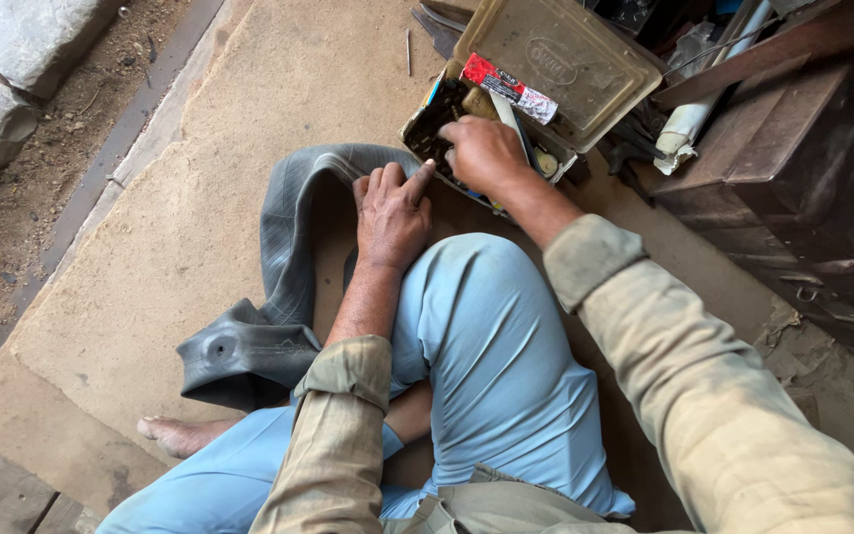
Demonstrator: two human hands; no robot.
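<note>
I sit on the floor with a grey rubber inner tube point(284, 247) draped in front of my knee. My left hand point(392, 213) rests flat on the tube, fingers spread and pressing it down. My right hand point(484, 153) reaches into an open metal tin box point(427, 124) full of small dark items; its fingers are curled inside, and what they hold is hidden. The tin's lid point(565, 64) stands open behind it, with a red and white tube point(508, 87) lying across its edge.
A dark rusty metal chest point(793, 178) stands at the right, with a rolled white paper point(689, 124) and tools beside it. Large stones point(2, 69) and a dirt strip lie at the far left. My bare foot point(180, 433) rests on the sandy slab.
</note>
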